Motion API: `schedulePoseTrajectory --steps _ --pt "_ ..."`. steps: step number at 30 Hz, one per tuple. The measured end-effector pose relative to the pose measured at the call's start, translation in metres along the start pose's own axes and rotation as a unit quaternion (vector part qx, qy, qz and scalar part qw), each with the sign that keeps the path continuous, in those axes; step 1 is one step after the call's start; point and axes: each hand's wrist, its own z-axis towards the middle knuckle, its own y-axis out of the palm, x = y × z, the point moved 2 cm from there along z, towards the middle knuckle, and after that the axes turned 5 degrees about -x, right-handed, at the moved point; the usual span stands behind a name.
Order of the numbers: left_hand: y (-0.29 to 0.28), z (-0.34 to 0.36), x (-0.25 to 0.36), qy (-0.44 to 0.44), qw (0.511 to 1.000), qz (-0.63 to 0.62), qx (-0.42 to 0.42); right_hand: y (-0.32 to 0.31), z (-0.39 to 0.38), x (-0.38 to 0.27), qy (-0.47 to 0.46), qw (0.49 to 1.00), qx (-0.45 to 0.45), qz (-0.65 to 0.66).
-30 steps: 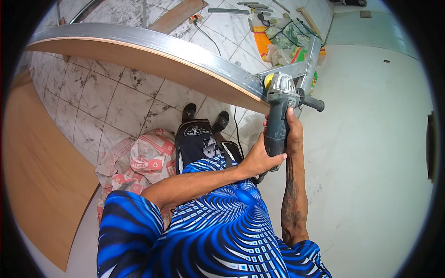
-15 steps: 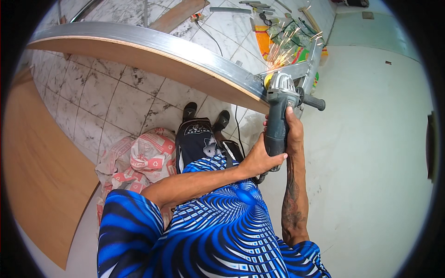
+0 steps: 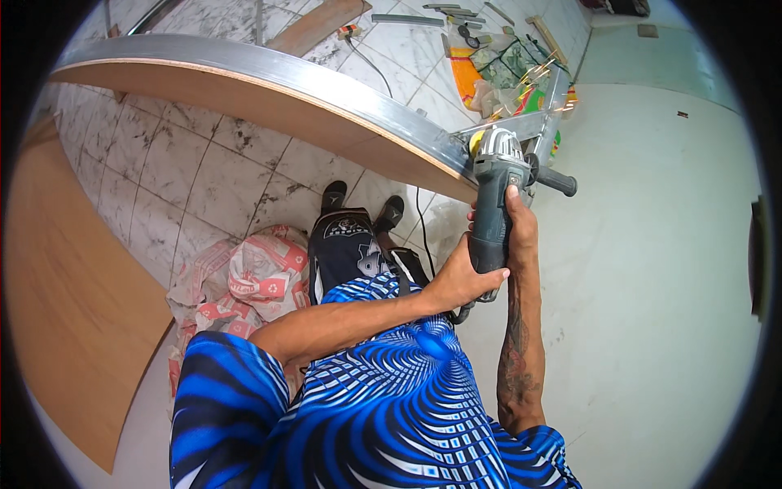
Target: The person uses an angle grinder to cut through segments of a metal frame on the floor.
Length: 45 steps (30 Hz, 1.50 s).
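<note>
Both my hands are wrapped round a dark angle grinder [image 3: 494, 216] with a silver head and a side handle sticking out to the right. My left hand [image 3: 464, 281] grips the rear of its body; my right hand [image 3: 521, 224] holds the right side, thumb along the top. The grinder's yellow disc [image 3: 476, 143] is at the right end of a metal frame [image 3: 269, 77] that edges a wooden board [image 3: 277, 118]. Whether the disc touches the metal is hard to make out. A few sparks fly beyond it, over the angled metal bar [image 3: 556, 94].
Red-and-white plastic sacks [image 3: 261, 269] lie by my legs. A large wooden panel [image 3: 73, 301] stands at the left. Beyond the frame, metal strips [image 3: 407, 19], a plank [image 3: 318, 26], a corded socket [image 3: 348, 31] and colourful bags [image 3: 464, 77] lie on the tiled floor. A pale wall [image 3: 652, 244] runs along the right.
The thick spray of sparks has thinned to a few streaks farther off. My hands and the grinder have shifted slightly to the right.
</note>
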Motion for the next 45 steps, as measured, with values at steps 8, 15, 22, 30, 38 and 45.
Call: schedulePoseTrajectory --steps 8,15,22,30,38,45 --pt "0.001 0.0 0.005 -0.081 0.995 -0.061 -0.019 0.005 -0.002 -0.006 -0.004 1.0 0.01 -0.025" --pt "0.001 0.0 0.011 -0.027 0.999 -0.043 -0.014 0.004 -0.004 -0.007 0.0 1.0 0.008 -0.021" --pt "0.003 0.001 0.009 0.014 0.999 -0.031 -0.007 0.006 -0.006 -0.011 -0.012 0.999 0.007 -0.039" --pt "0.002 0.0 0.002 0.02 1.0 -0.013 -0.001 0.004 -0.003 -0.004 -0.01 1.0 0.005 -0.012" --pt "-0.003 0.0 0.008 -0.1 0.991 -0.069 -0.048 0.003 -0.004 -0.004 -0.003 1.0 0.012 -0.019" --pt "-0.002 0.0 0.005 -0.034 0.997 -0.051 -0.035 0.006 -0.006 -0.007 -0.008 0.999 0.019 -0.024"
